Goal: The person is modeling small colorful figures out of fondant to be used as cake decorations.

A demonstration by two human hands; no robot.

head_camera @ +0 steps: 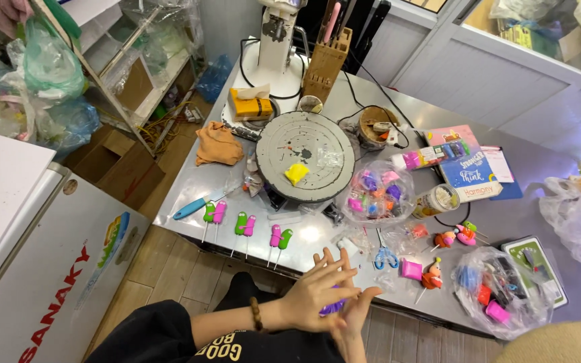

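My left hand (317, 290), with a bead bracelet on its wrist, lies flat over my right hand (356, 321) at the near edge of the steel table (506, 222). A lump of purple clay (333, 308) is pressed between the two palms, fingers stretched out. Just beyond my hands lie three pink-and-green clay figures on sticks (245, 224) in a row and blue-handled scissors (385, 258). A grey round turntable (284, 144) further back carries a small yellow clay piece (296, 173).
A clear bag of coloured clay bits (374, 191), a pink clay block (411, 269), small clay figures (446, 238), a second bag (499, 292) and a green scale (536, 265) lie to the right. A knife block (324, 64), stand mixer (277, 40) and orange cloth (218, 143) sit behind. A white chest freezer (48, 269) stands left.
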